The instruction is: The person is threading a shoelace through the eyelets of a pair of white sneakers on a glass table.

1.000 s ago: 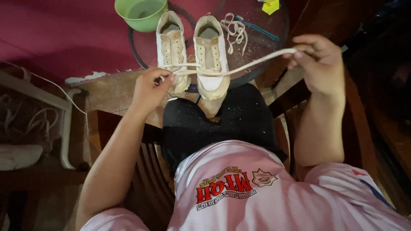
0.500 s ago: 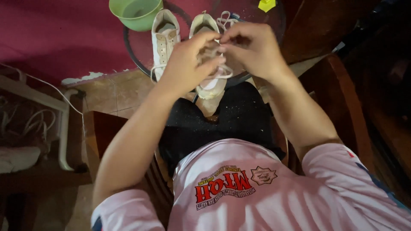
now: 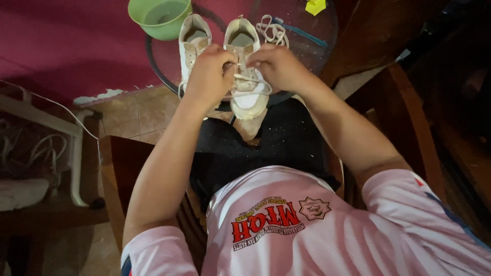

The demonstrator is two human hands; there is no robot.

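White shoelace [image 3: 249, 81] no longer stretched wide – now drawn short across the eyelets of the right-hand sneaker [image 3: 246, 66] on the round glass bench [image 3: 317, 38]. Left hand [image 3: 208, 74] and right hand [image 3: 276, 64] have closed in over it, each grip pinched on the lace. Second sneaker [image 3: 193, 38] just beside – green bowl [image 3: 159, 18] behind.

No packages, signs or screens show. The one label-like thing is a printed emblem [image 3: 276, 222] on the chest of the person's pale pink shirt [image 3: 358, 240]: red block lettering, small dark lines beneath, and a brownish star-shaped badge just beside it.
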